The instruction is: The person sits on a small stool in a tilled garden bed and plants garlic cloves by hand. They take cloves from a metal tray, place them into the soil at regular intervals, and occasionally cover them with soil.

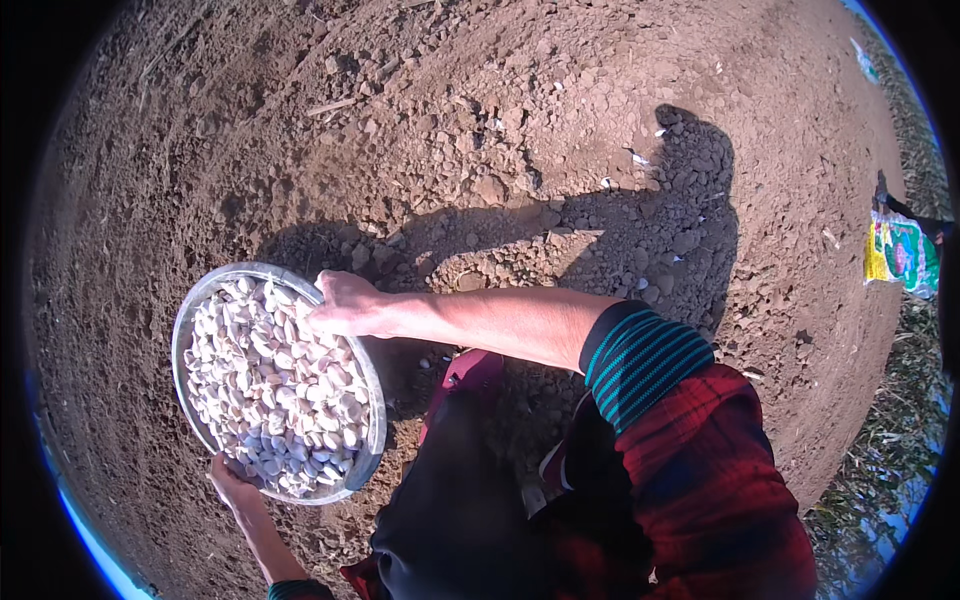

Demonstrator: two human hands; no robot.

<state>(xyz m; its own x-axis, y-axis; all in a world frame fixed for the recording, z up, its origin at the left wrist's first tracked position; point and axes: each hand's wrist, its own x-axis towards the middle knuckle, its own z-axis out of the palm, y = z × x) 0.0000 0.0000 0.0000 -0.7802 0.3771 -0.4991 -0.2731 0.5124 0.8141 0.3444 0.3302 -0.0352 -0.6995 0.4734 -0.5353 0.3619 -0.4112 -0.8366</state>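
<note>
A round, pale metal-looking basin (pixel 376 440) hangs at the left over brown soil, filled with whitish garlic cloves (pixel 275 385). My right hand (pixel 345 303) is closed round the basin's upper right rim, its arm stretched across the view in a red and black checked sleeve with a teal-striped cuff. At the lower left edge, my left hand (pixel 234 482) grips the same rim from outside, with part of its fingers hidden beneath or behind it. The basin tilts slightly, and its cloves lie loosely heaped inside.
Loose, cloddy soil (pixel 480 110) spreads all round, with a few white cloves (pixel 640 159) scattered near my shadow. My reddish shoe (pixel 470 375) stands just right of the basin. At the far right, a dark-sleeved person (pixel 925 222) is beside a green and yellow bag (pixel 900 252), near leafy plants (pixel 890 430).
</note>
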